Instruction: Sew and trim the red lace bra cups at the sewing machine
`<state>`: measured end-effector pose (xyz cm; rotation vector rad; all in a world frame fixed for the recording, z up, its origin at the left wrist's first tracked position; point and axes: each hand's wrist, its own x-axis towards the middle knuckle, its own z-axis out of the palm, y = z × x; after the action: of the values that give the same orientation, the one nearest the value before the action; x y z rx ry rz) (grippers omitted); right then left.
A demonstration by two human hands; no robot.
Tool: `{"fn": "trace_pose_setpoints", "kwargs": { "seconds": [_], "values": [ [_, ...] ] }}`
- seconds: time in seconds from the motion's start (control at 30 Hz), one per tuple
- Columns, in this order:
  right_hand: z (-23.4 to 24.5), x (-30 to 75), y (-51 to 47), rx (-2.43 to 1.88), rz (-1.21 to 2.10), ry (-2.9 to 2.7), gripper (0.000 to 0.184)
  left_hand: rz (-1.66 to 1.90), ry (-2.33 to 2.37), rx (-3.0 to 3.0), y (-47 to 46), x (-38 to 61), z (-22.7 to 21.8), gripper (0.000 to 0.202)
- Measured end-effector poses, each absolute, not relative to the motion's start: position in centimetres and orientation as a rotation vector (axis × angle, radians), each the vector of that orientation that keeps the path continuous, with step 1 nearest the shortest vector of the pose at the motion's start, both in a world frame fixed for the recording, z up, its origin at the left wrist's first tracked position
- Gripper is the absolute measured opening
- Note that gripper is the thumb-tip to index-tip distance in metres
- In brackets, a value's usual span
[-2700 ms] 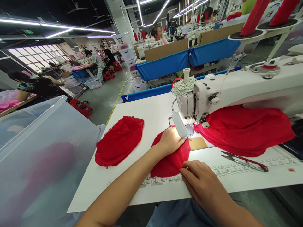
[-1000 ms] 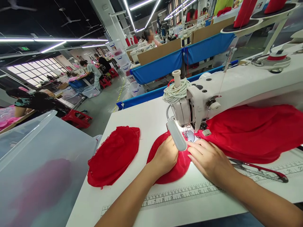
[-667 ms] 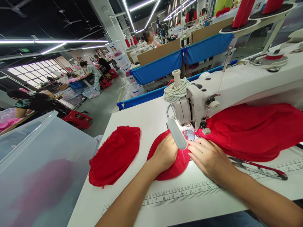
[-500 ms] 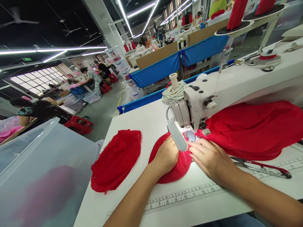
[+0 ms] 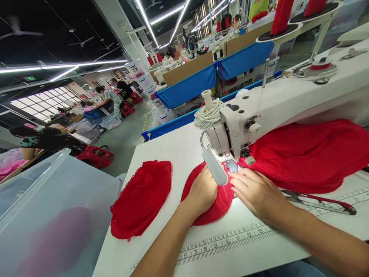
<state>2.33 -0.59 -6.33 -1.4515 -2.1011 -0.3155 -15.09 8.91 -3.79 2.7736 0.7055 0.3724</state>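
A round piece of red fabric [image 5: 215, 206] lies on the white table [image 5: 178, 150] in front of the white sewing machine [image 5: 276, 107]. My left hand [image 5: 201, 192] presses down on its left part, fingers curled on the cloth. My right hand [image 5: 256, 192] lies flat on its right edge, fingers stretched toward the needle plate [image 5: 231, 165]. The machine's lamp [image 5: 215, 167] shines on both hands.
A stack of red lace pieces [image 5: 141, 200] lies to the left. A large red fabric heap [image 5: 305, 154] sits under the machine arm. Thread snips [image 5: 319, 201] lie at the right. A clear plastic bin [image 5: 49, 215] stands left of the table. Other people work at distant tables.
My right hand moved from the table's front edge up onto the fabric beside the needle plate. Over the last second both hands stay almost still; the view shifts slightly.
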Motion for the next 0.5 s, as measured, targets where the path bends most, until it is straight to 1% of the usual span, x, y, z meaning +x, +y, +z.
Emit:
{"fn": "trace_pose_setpoints", "kwargs": {
  "seconds": [0.5],
  "values": [
    [-6.06, 2.49, -0.55, -1.441, -0.231, -2.15, 0.022, 0.308, 0.825, 2.744, 8.56, -14.93, -3.74, 0.035]
  ]
}}
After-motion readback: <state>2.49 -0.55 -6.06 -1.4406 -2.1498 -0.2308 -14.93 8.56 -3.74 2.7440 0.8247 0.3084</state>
